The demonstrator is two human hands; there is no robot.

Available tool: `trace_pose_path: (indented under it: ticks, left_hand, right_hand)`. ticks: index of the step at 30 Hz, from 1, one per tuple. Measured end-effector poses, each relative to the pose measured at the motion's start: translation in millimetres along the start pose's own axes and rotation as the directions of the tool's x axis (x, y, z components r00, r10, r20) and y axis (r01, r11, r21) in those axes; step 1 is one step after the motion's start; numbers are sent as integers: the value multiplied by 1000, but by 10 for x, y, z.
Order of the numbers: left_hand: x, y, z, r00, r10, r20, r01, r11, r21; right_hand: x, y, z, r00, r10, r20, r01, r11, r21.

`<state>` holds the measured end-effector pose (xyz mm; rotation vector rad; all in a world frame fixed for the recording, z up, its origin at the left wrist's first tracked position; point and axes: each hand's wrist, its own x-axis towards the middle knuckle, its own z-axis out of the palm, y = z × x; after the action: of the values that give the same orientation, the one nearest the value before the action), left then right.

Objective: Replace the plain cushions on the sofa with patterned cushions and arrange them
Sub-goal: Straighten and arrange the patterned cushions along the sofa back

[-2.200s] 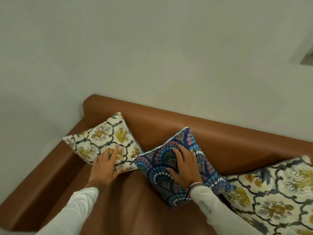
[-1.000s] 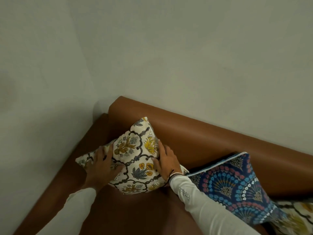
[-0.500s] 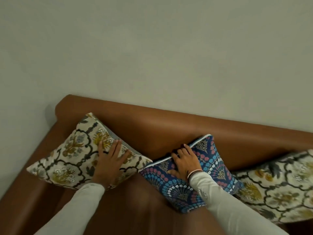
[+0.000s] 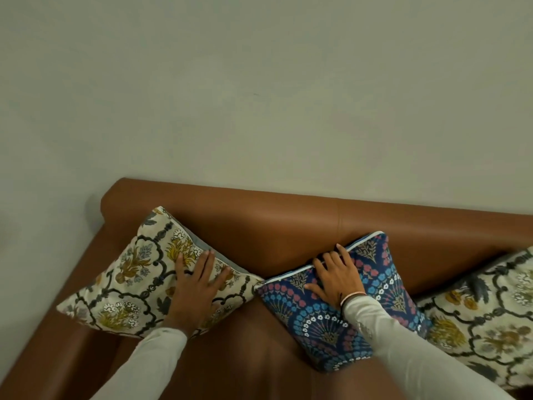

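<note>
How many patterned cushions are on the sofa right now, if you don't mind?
3: a cream floral cushion in the corner, a blue cushion mid-sofa, another cream cushion at right, cropped. More may lie out of frame.

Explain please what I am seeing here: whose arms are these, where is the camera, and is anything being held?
The camera sits on a person's head and looks down, so the two arms are their own. No machine is involved. Below is a brown sofa against a pale wall. The left hand lies flat on a cream floral cushion near the sofa's corner. The right hand rests on a blue patterned cushion, fingers at its top edge. A second cream floral cushion lies at the right. Nothing is lifted; both hands only press.
</note>
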<state>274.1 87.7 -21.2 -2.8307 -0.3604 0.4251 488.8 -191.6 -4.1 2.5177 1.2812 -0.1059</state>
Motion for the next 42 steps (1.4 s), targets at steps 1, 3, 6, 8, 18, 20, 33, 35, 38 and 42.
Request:
trace_pose_path:
  ticks: [1, 3, 6, 8, 18, 20, 33, 35, 38, 42]
  left_hand:
    - [-19, -13, -5, 1000, -10, 3, 10, 1000, 0]
    - [-100, 14, -67, 1000, -29, 5, 29, 999, -27]
    - [-240, 154, -214, 1000, -15, 27, 17, 997, -75]
    - [-277, 320, -276, 999, -2, -36, -2, 995, -95]
    - [379, 2043, -1118, 999, 44, -25, -50, 806, -590]
    - [576, 2216, -1163, 998, 58, 11, -38, 778, -627]
    - [551, 2217, -805, 970, -40, -241, -129, 754, -643]
    - [542, 2154, -817, 974, -50, -220, -112, 740, -664]
    - [592, 2100, -833, 988, -56, -141, -57, 721, -691]
    - [563, 2211, -1072, 974, -114, -196, -30, 791, -611]
  right_hand:
    - [6, -49, -18, 1000, 2, 7, -2, 1000, 2]
    - [-68, -125, -69, 1000, 1, 10, -1, 1000, 29]
    - [-278, -83, -177, 999, 28, -47, -23, 996, 91]
    - [-495, 82, -201, 993, 52, -109, -38, 992, 124]
    - [-1772, 1793, 401, 943, 294, 159, -334, 827, 452]
    - [-1805, 1938, 566, 926, 221, 307, -361, 759, 542]
    - [-1193, 1371, 942, 973, 196, 120, -224, 690, 688]
    - [-1156, 1350, 880, 973, 197, 123, -228, 708, 669]
    - [-1142, 1353, 843, 974, 166, 152, -224, 725, 651]
    - [-1401, 1764, 735, 987, 162, 10, -146, 857, 494]
